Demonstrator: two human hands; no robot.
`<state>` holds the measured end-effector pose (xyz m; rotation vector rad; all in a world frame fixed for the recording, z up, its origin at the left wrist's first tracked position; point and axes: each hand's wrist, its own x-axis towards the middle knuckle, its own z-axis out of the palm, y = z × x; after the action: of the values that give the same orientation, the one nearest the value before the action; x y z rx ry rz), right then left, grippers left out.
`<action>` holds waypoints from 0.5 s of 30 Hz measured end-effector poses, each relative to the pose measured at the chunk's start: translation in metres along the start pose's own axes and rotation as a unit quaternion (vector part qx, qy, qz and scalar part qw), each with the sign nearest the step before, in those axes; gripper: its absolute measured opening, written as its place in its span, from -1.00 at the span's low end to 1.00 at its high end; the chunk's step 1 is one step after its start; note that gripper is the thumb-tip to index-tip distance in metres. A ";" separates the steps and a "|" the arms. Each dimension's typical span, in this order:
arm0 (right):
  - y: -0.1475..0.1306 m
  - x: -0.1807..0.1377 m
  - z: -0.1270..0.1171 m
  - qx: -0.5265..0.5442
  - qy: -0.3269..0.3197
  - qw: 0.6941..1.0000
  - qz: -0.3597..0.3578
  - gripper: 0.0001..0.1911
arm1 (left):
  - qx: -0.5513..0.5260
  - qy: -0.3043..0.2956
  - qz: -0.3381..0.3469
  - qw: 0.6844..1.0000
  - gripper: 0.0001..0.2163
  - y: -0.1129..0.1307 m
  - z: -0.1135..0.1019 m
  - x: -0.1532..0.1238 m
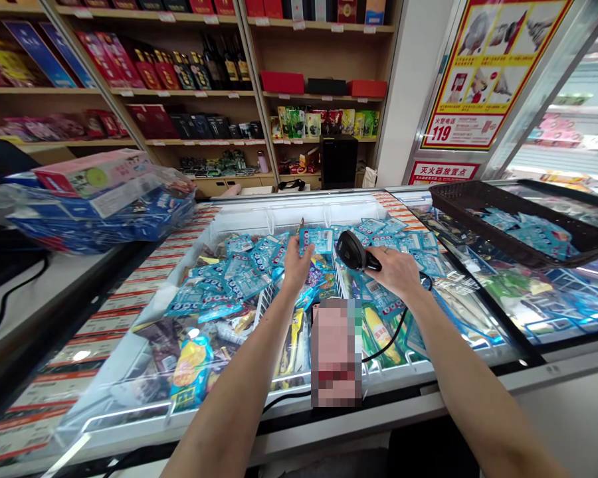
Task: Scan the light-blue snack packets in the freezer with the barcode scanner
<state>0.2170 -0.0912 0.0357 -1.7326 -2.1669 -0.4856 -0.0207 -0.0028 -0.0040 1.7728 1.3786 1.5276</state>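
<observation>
My left hand (299,260) is closed on a small light-blue packet (319,239), held flat above the chest freezer. Close to it on the right, my right hand (396,269) grips a black barcode scanner (353,251), whose head points toward the packet. A black cable (396,334) hangs from the scanner area and runs toward the front edge. Many similar blue packets (249,280) lie spread over the freezer's glass top around both hands. Between my forearms is a phone-like flat object (335,352), its face blurred out by blocks.
Ice-cream wrappers (192,365) and white wire baskets show through the glass. At right stands a dark basket (518,219) holding more blue packets. Plastic-wrapped boxes (97,199) are stacked at left. Shelves of bottles and gift boxes (282,82) line the back wall.
</observation>
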 end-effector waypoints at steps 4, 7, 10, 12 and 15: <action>0.002 0.000 0.001 0.000 0.019 0.999 0.041 -0.59 | 0.007 0.126 0.013 0.992 -0.61 0.000 -0.005 0.000; 0.004 -0.001 0.002 0.003 0.023 0.997 0.067 -0.60 | 0.057 0.203 0.027 0.977 -0.56 0.005 -0.009 -0.002; 0.005 -0.001 0.002 0.007 0.027 0.997 0.074 -0.60 | 0.116 0.226 0.000 0.967 -0.51 0.010 -0.012 -0.005; 0.005 -0.001 0.002 0.009 0.025 0.997 0.073 -0.60 | 0.152 0.228 -0.039 0.961 -0.47 0.014 -0.012 -0.006; 0.006 0.000 0.002 0.005 0.017 0.997 0.082 -0.61 | 0.198 0.239 -0.073 0.948 -0.41 0.019 -0.011 -0.007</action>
<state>0.2232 -0.0891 0.0343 -1.8623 -1.9806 -0.4573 -0.0223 -0.0197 0.0108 1.5079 2.1300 1.7651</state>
